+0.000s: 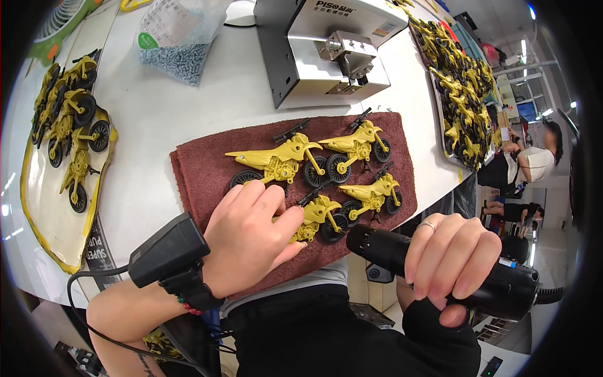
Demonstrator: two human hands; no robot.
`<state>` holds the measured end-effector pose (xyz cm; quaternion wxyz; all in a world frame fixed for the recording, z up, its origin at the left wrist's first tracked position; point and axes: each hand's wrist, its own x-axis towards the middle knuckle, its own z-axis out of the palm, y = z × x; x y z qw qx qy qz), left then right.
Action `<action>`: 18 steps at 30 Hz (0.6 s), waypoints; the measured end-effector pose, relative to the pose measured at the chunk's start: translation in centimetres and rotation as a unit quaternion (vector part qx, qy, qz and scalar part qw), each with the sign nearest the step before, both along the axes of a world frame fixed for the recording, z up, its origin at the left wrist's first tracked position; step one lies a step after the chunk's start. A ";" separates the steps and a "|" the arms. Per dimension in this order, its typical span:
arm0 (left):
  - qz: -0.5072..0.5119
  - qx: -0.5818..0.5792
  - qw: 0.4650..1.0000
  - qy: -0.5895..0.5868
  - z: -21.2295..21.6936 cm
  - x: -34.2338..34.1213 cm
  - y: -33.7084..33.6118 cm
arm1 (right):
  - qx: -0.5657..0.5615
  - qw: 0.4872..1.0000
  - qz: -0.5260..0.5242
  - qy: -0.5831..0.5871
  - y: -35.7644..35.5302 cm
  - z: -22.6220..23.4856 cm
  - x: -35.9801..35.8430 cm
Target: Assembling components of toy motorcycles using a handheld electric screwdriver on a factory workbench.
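Several yellow toy motorcycles with black wheels lie on a folded brown towel (188, 169). My left hand (248, 235) bends over the near-left toy motorcycle (319, 213), its fingers and thumb closed on the rear part, which they hide. Just beyond my knuckles is the far-left toy motorcycle (276, 160). The far-right toy motorcycle (357, 143) and the near-right toy motorcycle (375, 191) lie untouched. In my right hand (449, 257) is a black electric screwdriver (502, 289), held off the towel's near-right corner with its nose toward the motorcycles.
A metal screw feeder (333, 56) stands behind the towel, beside a clear bag of small screws (179, 60). To the left is a yellow-rimmed tray (53, 220) with toy motorcycles; a fuller tray (461, 100) is at far right. A cabled black device (168, 248) sits on my left wrist. People sit beyond.
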<state>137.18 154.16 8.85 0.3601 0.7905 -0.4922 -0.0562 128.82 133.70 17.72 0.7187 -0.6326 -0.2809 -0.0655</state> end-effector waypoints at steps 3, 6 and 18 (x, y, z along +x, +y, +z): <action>0.007 0.007 1.000 0.001 0.1 -0.2 0.0 | 0.020 0.998 0.067 0.003 -0.5 0.1 0.5; 0.009 0.006 1.000 0.003 -0.2 -0.2 0.3 | 0.052 0.971 0.228 -0.054 -0.2 -0.2 1.5; 0.020 0.069 0.996 -0.044 0.9 -1.0 0.3 | 0.116 0.988 0.083 -0.062 -4.9 4.9 2.0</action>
